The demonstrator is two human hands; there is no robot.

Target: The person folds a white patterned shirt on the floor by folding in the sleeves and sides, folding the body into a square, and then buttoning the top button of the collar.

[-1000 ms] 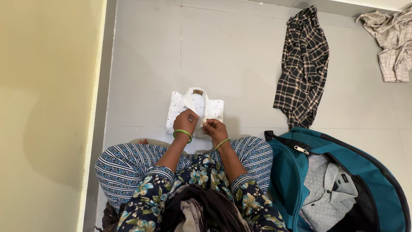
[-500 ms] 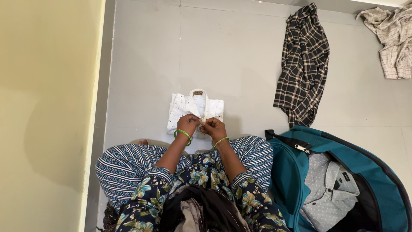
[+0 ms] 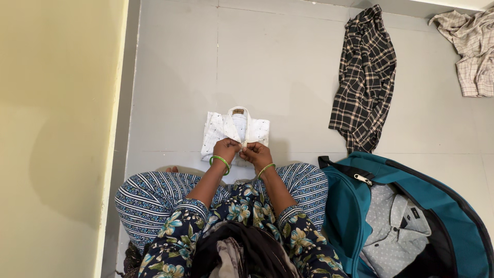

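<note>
So from where I'm watching, both arms reach straight forward over the crossed legs, elbows tucked in, wrists bent down toward the floor. The left hand (image 3: 226, 149) and right hand (image 3: 257, 153) sit knuckle to knuckle, nearly touching, right at the front placket of the folded white shirt (image 3: 235, 128). Fingers on both look curled tight and pinched onto the shirt's front edges just below the collar, thumbs hidden, so I can't tell exactly how much cloth each has. Green bangles on both wrists. The shirt lies flat on the grey floor (image 3: 288, 67) just ahead of the knees. A dark checked shirt (image 3: 364, 77) lies well off to the right, and an open teal bag (image 3: 355, 206) sits by the right knee
</note>
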